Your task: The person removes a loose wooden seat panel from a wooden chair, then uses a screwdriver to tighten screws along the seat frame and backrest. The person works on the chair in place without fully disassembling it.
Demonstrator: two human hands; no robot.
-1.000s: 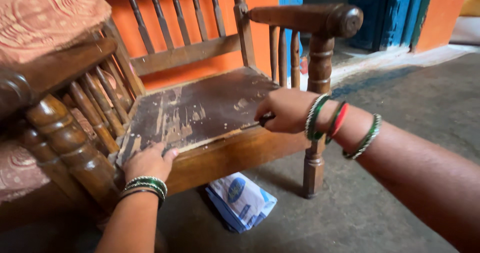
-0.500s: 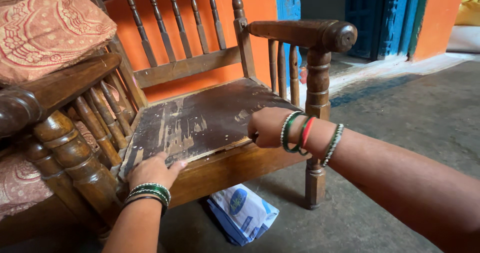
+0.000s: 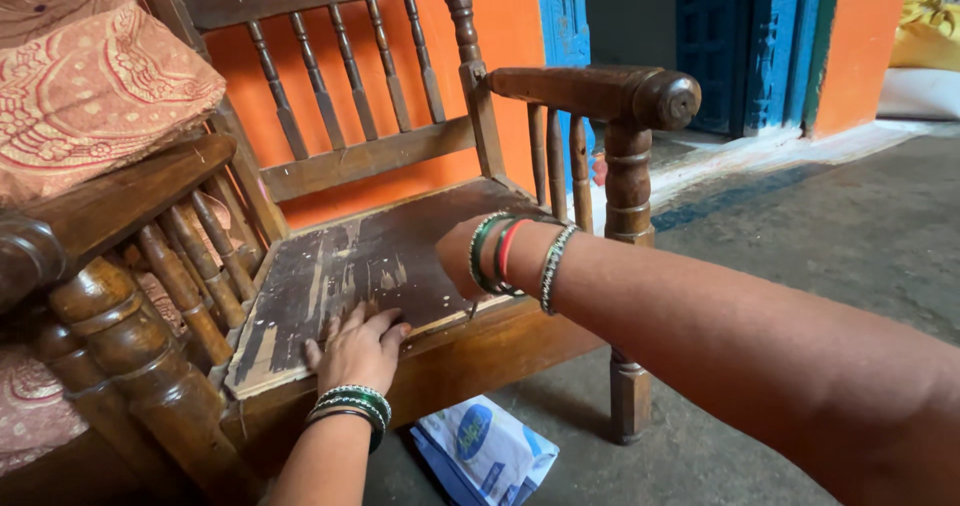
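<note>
A dark wooden chair with a spindle back has a worn seat board (image 3: pixel 330 266) with scraped, pale patches. My left hand (image 3: pixel 355 346) lies flat on the seat's front edge, fingers spread, green bangles on the wrist. My right hand (image 3: pixel 455 251) reaches across over the middle of the seat, bent away from me and mostly hidden behind its bangled wrist. Its fingers look closed, and a thin dark tool tip (image 3: pixel 470 309) sticks out below it near the seat's front edge.
The chair's right armrest (image 3: pixel 600 91) stands just beyond my right forearm. A patterned reddish cloth (image 3: pixel 90 96) is draped over the left armrest. A blue and white bag (image 3: pixel 485 456) lies on the concrete floor under the seat. A blue door (image 3: pixel 770 46) and a yellow sack (image 3: pixel 925 31) are behind.
My right hand has drawn from the seat's right side toward its middle and front. My left hand slid slightly right along the front edge. The view has tilted up.
</note>
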